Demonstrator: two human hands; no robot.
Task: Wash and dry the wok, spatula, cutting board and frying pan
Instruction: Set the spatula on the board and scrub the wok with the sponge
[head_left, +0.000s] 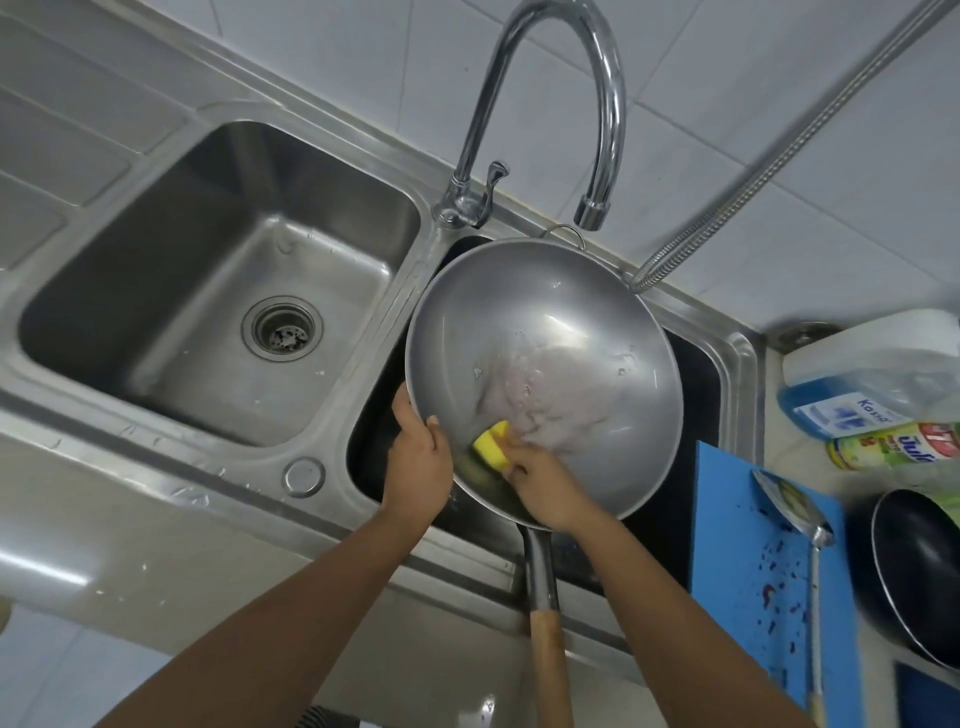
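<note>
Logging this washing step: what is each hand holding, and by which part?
Left hand grips the wok by its near-left rim; right hand pinches the yellow sponge at its near end, inside the wok.

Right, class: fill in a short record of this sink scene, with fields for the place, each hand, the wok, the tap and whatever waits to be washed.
Place: steel double sink, wok over its right basin
Left hand: grips the wok's near rim
Right hand: presses a yellow sponge against the wok's inside
Wok: soapy film inside, wooden handle toward the person
Tap: spout above the wok's far rim, no water seen running
Waiting: spatula lying on the blue cutting board, black frying pan to its right
</note>
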